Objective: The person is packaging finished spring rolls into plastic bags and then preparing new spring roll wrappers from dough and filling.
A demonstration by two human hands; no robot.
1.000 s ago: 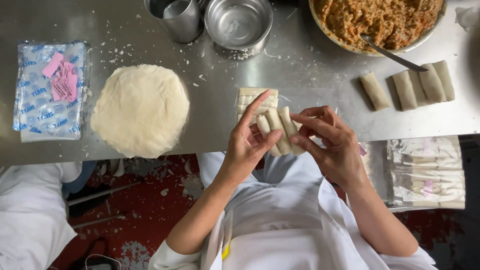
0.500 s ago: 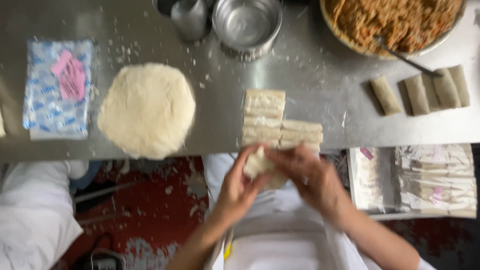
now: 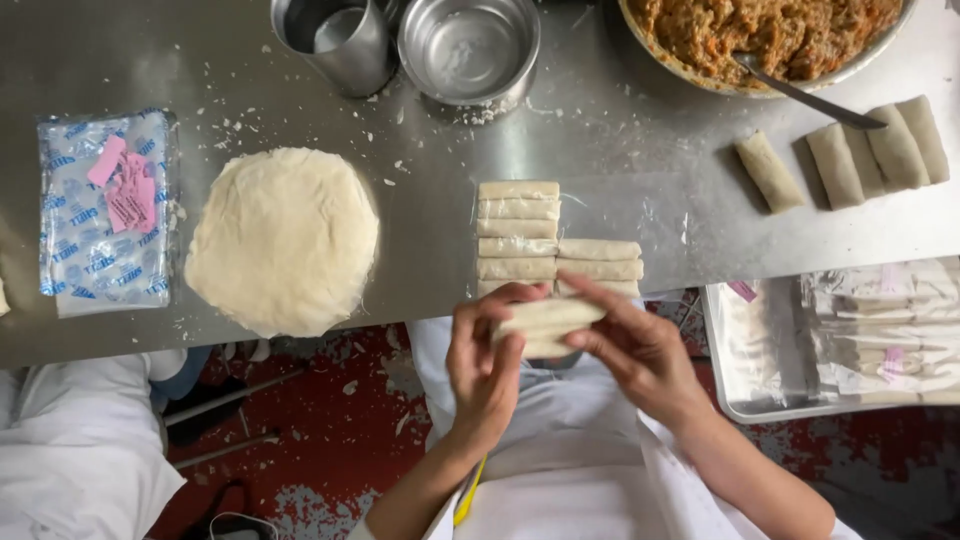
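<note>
Far off to the left hand's (image 3: 487,362) outer side lies the round dough stack (image 3: 283,238). Left hand and right hand (image 3: 632,348) both curl their fingers around one pale roll (image 3: 545,322), pinched between them. Just above the hands, finished rolls (image 3: 545,238) sit stacked on the steel table (image 3: 640,150).

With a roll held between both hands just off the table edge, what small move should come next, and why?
Probably set the roll down beside the stacked rolls at the edge of the steel table. The left hand and right hand pinch it from both ends, it looks fully closed, and the short right column of the stack has room next to the taller left one.
</note>
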